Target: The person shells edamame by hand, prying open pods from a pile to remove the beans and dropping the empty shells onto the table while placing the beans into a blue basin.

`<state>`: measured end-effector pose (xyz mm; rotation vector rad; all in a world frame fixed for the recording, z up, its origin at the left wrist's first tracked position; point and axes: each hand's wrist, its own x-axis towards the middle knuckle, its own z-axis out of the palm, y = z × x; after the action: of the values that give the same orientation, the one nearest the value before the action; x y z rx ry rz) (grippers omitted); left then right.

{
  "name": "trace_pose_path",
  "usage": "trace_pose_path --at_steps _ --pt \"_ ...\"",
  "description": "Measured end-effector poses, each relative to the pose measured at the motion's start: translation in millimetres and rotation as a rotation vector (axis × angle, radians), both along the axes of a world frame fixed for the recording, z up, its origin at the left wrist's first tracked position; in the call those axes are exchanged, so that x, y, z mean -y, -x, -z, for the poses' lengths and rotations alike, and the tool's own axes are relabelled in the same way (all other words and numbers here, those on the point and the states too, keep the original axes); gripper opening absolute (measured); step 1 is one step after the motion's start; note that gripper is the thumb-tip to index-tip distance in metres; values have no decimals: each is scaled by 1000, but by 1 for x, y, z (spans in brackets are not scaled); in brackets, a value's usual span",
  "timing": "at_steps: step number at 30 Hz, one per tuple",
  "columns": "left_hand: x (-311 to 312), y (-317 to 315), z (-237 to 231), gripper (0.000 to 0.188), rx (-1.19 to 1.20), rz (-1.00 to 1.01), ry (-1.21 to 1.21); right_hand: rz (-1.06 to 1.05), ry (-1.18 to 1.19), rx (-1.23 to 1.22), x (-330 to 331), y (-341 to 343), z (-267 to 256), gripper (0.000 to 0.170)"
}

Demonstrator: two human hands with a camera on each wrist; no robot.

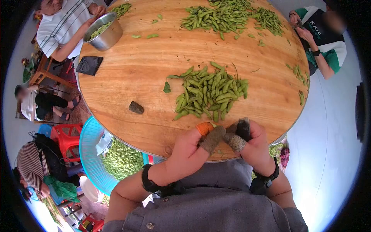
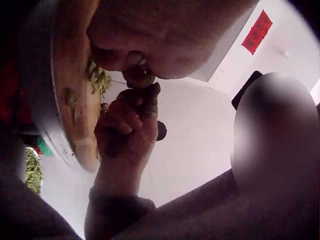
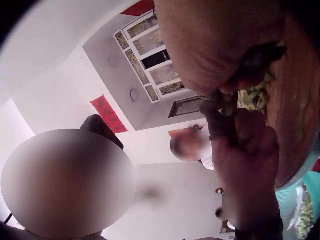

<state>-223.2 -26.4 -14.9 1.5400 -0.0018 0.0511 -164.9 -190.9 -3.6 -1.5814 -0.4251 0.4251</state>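
Note:
Just above the table's front edge, my left hand point(image 1: 185, 152) and right hand point(image 1: 257, 149) meet fingertip to fingertip. Cloth covers wrap thumbs and forefingers: orange point(image 1: 203, 128) and brown on the left, dark and speckled grey on the right. A bit of green, seemingly a soybean pod point(image 1: 213, 125), shows between the left thumb and forefinger; the fingers hide most of it. The right thumb and curled forefinger pinch close against it. Beyond the hands lies a heap of green soybean pods point(image 1: 210, 91). Both wrist views show the right hand point(image 2: 127, 125) and left hand point(image 3: 245, 145) curled together.
On the wooden table point(image 1: 127, 85) lie a loose brown finger cover point(image 1: 136, 107), a flat black case point(image 1: 89, 65) and more pods point(image 1: 216, 17). A person at the far left has a steel pot point(image 1: 110, 38). Below stands a blue basket point(image 1: 88, 154) of shelled beans. Another person sits right.

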Motion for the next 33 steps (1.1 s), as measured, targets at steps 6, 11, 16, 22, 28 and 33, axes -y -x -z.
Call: trace_pose_path --at_steps 6,11,16,22,28,33 --pt "-11 -3 -6 25 113 76 -447 -99 144 -134 6 -8 -14 13" --pt "-16 -6 -10 21 159 241 -699 -144 371 155 -1 -17 -22 12" --pt "-20 -2 -9 17 68 121 -655 -15 234 -161 -5 -18 -25 13" --pt "-15 1 -12 11 -64 159 -300 141 237 18 -5 -8 -13 14" --pt "-3 0 -3 12 143 143 -436 31 53 -90 -2 2 -13 14" --pt "-1 0 2 14 107 141 -331 -76 -71 -457 0 -1 -15 13"
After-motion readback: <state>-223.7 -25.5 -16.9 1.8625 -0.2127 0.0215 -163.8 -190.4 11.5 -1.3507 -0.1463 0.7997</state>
